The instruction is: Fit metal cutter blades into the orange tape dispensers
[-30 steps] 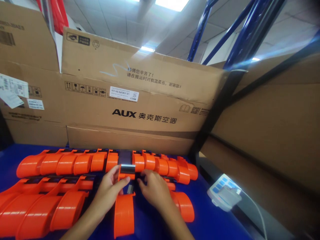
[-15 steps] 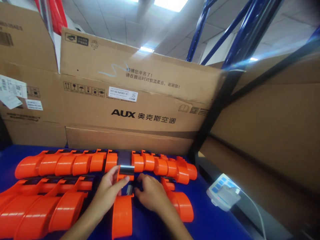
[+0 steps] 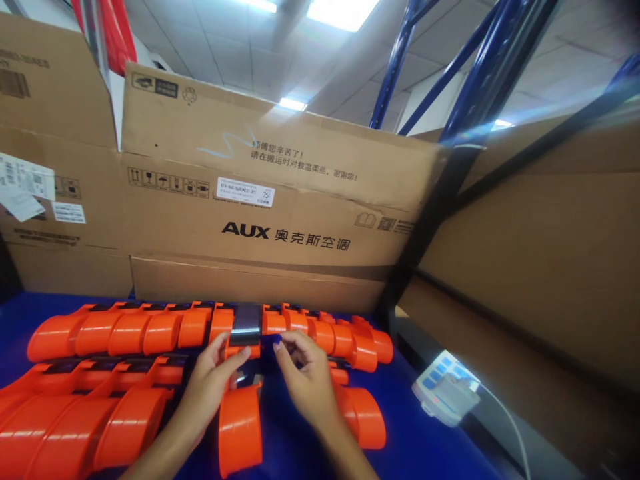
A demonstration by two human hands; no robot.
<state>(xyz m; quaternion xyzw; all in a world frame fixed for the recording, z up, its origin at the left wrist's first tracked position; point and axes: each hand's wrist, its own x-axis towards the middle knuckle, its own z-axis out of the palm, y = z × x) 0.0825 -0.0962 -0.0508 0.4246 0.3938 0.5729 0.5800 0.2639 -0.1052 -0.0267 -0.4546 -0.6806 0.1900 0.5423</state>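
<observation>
My left hand (image 3: 213,370) is closed around an orange tape dispenser (image 3: 241,427), its thumb pressed on the orange part under the black plate. A pale serrated edge tops that black plate, which points away from me. Just right of it, my right hand (image 3: 307,380) pinches a small dark blue piece (image 3: 274,339) between thumb and fingers; its exact kind is unclear. Behind both hands runs a row of similar orange dispensers (image 3: 163,333). More of them (image 3: 133,427) lie at the left, and others (image 3: 367,417) sit partly hidden beyond my right forearm.
The dispensers lie on a blue surface (image 3: 425,453). Large cardboard boxes (image 3: 280,273) form a wall at the back, and a dark rack post (image 3: 425,220) rises at right. A white power strip (image 3: 445,387) with a plugged-in charger and cable lies at the right edge.
My right hand has risen slightly, and a dark blue piece now shows in its pinch. The dispenser in my left hand has shifted a little left, its black plate tilted more into view.
</observation>
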